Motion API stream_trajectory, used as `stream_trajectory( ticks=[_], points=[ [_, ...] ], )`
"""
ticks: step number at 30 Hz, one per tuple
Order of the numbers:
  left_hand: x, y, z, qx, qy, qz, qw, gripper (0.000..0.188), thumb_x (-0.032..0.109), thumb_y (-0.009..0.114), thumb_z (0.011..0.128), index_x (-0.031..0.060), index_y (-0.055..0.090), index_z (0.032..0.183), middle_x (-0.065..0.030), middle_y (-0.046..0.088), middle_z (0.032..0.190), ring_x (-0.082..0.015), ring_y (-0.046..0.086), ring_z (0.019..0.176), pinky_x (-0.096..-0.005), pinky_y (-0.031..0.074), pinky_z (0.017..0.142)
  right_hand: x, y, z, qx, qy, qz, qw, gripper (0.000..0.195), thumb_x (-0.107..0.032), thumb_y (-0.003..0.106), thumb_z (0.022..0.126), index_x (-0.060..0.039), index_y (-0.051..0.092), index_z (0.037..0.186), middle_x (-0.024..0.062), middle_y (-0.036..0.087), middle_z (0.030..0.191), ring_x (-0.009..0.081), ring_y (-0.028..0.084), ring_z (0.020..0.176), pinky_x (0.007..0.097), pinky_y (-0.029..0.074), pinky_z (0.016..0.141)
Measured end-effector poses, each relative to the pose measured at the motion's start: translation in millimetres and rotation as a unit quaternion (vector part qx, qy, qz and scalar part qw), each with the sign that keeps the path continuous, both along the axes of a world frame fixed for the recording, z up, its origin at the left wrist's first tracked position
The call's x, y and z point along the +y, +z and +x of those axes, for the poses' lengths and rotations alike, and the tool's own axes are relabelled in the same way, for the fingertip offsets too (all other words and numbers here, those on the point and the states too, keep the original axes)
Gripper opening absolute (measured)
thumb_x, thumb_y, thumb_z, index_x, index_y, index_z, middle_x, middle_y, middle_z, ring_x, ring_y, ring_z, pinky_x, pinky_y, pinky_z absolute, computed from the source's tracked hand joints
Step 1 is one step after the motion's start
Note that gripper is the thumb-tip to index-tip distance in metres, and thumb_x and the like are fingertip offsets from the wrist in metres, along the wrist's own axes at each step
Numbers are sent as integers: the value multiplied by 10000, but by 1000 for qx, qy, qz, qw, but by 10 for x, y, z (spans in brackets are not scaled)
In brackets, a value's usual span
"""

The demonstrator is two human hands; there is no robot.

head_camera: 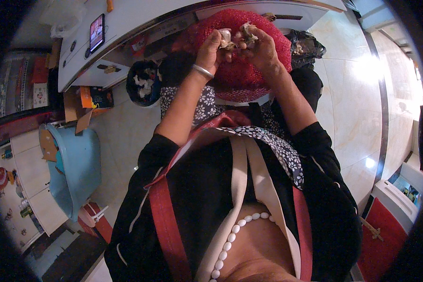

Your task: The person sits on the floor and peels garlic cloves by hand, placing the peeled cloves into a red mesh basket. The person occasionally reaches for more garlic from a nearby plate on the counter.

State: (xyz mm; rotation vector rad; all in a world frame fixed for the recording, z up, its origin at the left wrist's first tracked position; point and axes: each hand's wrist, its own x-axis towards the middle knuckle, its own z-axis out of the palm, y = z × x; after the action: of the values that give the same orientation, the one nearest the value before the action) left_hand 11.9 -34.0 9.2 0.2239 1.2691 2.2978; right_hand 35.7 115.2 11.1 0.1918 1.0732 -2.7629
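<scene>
Both hands are raised over a large red mesh sack [232,75], close together but apart. My left hand [210,53], with a silver bangle at the wrist, holds a piece of a garlic bulb [225,37] with pale cloves between thumb and fingers. In my right hand [266,49] is another garlic piece [248,31] with loose, papery skin and dry root matter. The fingertips of both hands are partly hidden behind the garlic. Beneath the sack's near side shows a pale rim. What fills the sack cannot be made out through the mesh.
A dark round bin [143,84] with whitish scraps stands left of the sack. To its right lies a black plastic bag [308,47] with pale pieces inside. A phone [97,33] rests on the white cabinet [84,58]. Further left are a cardboard box [71,105] and a blue tub [81,155].
</scene>
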Motion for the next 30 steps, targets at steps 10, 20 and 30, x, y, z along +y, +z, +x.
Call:
stream_trajectory(
  ticks=[10, 20, 30],
  points=[
    [-38, -72, -38, 0, -1, -17, 1000, 446, 502, 460, 768, 77, 491, 897, -24, 531, 729, -106, 513, 567, -226, 430, 458, 3, -98, -51, 15, 29, 95, 995, 161, -203, 456, 804, -73, 498, 889, 3, 499, 703, 70, 458, 534, 161, 315, 396],
    [-49, -69, -21, 24, -23, -38, 999, 453, 457, 413, 816, 97, 452, 1087, -29, 546, 870, -145, 548, 715, -268, 465, 586, -50, -33, -4, -16, -15, 154, 988, 100, -186, 463, 818, -98, 502, 842, -14, 493, 675, 68, 443, 516, 164, 323, 413],
    [6, -390, -145, 380, 88, -292, 873, 451, 79, 553, 762, 86, 343, 1161, -104, 532, 970, -247, 563, 815, -345, 467, 707, -39, -144, -11, 10, -24, 230, 973, 166, -212, 580, 766, -76, 504, 824, 2, 505, 671, 62, 458, 554, 183, 355, 451]
  ],
)
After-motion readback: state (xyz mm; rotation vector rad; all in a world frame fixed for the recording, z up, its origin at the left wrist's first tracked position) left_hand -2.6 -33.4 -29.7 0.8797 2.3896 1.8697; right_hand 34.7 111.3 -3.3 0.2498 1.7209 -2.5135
